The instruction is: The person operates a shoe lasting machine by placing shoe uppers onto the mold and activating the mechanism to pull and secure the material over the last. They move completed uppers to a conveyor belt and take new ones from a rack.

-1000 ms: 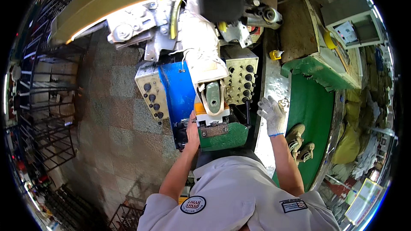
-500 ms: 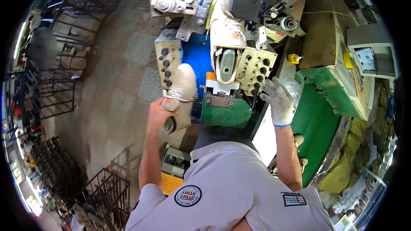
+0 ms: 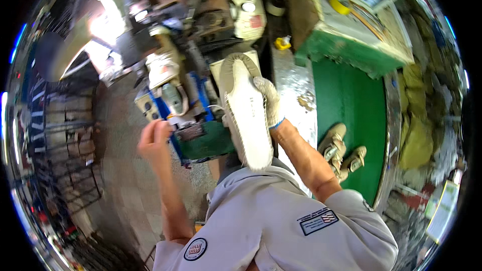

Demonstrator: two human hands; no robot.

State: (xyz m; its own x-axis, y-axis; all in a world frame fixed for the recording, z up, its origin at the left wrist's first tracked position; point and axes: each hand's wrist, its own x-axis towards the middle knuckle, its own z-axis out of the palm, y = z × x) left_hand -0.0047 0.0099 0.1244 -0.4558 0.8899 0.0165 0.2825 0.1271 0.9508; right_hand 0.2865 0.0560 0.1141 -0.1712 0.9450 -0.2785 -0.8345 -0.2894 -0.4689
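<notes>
My right hand (image 3: 270, 101), in a white knit glove with a blue cuff, is closed on the side of a beige shoe upper (image 3: 248, 110). Its pale underside faces up, with stitching round the edge and no outsole on it. To the left, my bare left hand (image 3: 155, 134) is blurred beside the machine's green padded part (image 3: 206, 140), apart from the upper; whether its fingers are closed does not show. Another beige shoe (image 3: 163, 70) with white laces sits in the machine, with a grey-green last (image 3: 172, 97) showing in its opening.
A control panel (image 3: 244, 7) with round buttons stands beyond the held upper. On the right, several beige shoes (image 3: 335, 143) lie on a green surface (image 3: 351, 100) beside a metal ledge (image 3: 296, 90). A yellow-capped bottle (image 3: 282, 43) stands near a worn cabinet (image 3: 346, 52). Metal racks (image 3: 65, 145) line the left.
The beige upper has passed from my left hand to my right and is now underside up. My left hand has moved left and is without it. The view has turned rightward.
</notes>
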